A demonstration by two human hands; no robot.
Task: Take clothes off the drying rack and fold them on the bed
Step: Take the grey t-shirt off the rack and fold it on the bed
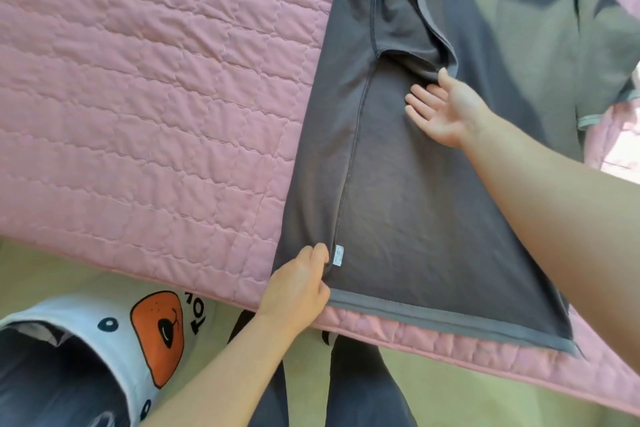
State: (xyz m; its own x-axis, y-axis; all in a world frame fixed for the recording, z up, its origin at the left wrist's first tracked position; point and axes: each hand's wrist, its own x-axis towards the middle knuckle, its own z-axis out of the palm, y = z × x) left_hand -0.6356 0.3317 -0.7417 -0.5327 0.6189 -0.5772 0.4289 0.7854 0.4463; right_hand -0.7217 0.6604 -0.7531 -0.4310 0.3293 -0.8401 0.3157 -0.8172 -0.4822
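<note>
A dark grey T-shirt (415,184) lies inside out on the pink quilted bed (138,97), its hem at the bed's near edge and its collar at the top of the view. Its left side is folded in over the body, with the side seam and a small white label (337,255) showing. My left hand (298,282) pinches the folded edge at the hem, just left of the label. My right hand (443,107) lies flat with straight fingers on the shirt's middle, below the tucked-in sleeve. The other sleeve (609,55) spreads out at the right.
The bed's edge runs diagonally from the left down to the lower right, with pale green floor (450,392) below it. A white laundry basket (104,340) with an orange cartoon print stands on the floor at the lower left. My dark trouser legs are at the bottom centre.
</note>
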